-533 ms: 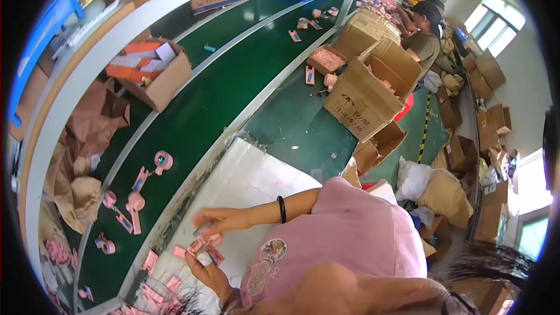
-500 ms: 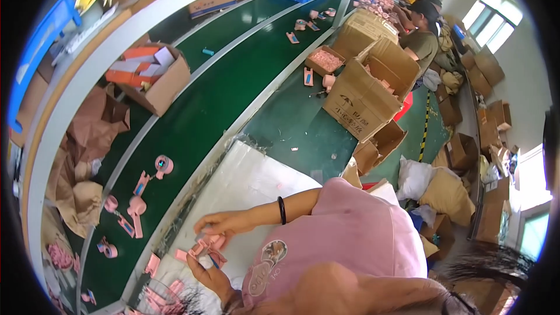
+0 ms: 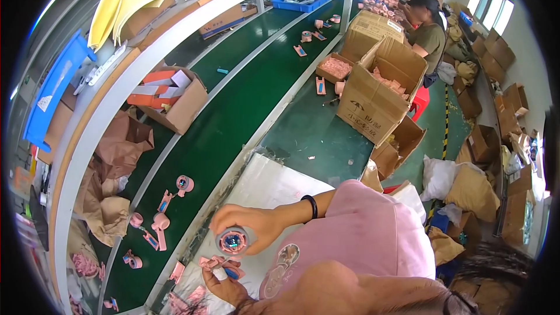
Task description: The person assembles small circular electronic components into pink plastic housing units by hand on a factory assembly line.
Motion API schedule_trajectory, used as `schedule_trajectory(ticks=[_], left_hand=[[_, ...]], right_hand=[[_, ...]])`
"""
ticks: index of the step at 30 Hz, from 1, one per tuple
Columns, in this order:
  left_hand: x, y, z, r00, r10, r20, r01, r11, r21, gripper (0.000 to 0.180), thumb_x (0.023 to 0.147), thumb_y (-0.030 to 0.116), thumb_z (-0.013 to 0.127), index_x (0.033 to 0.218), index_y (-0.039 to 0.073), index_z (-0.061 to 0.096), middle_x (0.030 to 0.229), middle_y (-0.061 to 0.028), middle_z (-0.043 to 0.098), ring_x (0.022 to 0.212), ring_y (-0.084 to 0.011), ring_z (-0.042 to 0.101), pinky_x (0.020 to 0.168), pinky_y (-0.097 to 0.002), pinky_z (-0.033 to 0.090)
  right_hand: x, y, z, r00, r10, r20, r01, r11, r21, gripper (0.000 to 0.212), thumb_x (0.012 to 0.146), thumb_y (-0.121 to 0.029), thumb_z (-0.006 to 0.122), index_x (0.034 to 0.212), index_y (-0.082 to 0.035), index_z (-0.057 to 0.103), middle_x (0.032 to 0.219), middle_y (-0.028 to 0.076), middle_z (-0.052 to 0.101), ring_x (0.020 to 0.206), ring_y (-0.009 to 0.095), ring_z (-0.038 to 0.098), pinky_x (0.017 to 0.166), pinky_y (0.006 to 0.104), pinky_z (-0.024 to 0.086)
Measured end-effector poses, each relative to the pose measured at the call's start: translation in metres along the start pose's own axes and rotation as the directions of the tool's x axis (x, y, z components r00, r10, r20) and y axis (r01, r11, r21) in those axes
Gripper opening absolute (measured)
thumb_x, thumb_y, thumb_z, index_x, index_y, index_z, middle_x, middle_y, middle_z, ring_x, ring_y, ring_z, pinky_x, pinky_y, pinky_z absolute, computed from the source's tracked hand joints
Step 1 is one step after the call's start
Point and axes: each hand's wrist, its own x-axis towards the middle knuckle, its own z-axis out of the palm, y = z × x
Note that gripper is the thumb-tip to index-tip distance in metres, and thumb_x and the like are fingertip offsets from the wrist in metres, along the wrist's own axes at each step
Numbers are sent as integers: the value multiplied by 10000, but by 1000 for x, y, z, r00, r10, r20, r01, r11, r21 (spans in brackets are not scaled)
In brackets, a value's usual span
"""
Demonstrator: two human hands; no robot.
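My right hand (image 3: 248,224), with a black band at the wrist, grips a round grey-rimmed piece (image 3: 233,241). Its dark face, ringed in pink, glows blue in the middle and points up. Just below it, my left hand (image 3: 226,289) is closed around pink plastic parts (image 3: 213,262) with a blue bit among them. A white wrap (image 3: 220,273) covers one of its fingers. Both hands are above a white sheet (image 3: 280,184) on the bench. Loose pink parts (image 3: 178,302) lie beside the left hand, partly blurred.
A green conveyor (image 3: 233,122) runs alongside, carrying pink round pieces (image 3: 184,184) with attached arms. Across it stand an open carton (image 3: 189,102) and brown paper (image 3: 108,169). Large cartons (image 3: 373,99) and a box of small pink parts (image 3: 335,68) stand farther along, near a co-worker (image 3: 429,29).
My right hand has risen away from the left hand's parts and now shows the round lit piece. My left hand still holds pink parts. The whole view has shifted slightly.
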Motion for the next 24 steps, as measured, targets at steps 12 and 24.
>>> schedule_trajectory(ticks=[12, 24], left_hand=[[-13, -5, -3, 976, 126, 175, -128, 992, -4, 247, 910, 255, 566, 855, 19, 519, 713, -85, 553, 487, -152, 526, 420, -288, 480], [1, -21, -28, 851, 182, 492, -244, 968, 63, 151, 888, 42, 563, 1032, 10, 533, 962, -113, 612, 787, -190, 628, 600, -292, 527]], right_hand=[[-2, -10, 0, 1000, -23, 20, 22, 997, 80, 635, 685, -141, 775, 1216, -38, 442, 1203, 142, 465, 1156, 307, 446, 946, 391, 392], [-4, -3, 5, 992, 103, 74, -109, 990, 85, 674, 609, -70, 787, 1195, -58, 453, 1181, 145, 468, 1152, 322, 485, 932, 407, 413]])
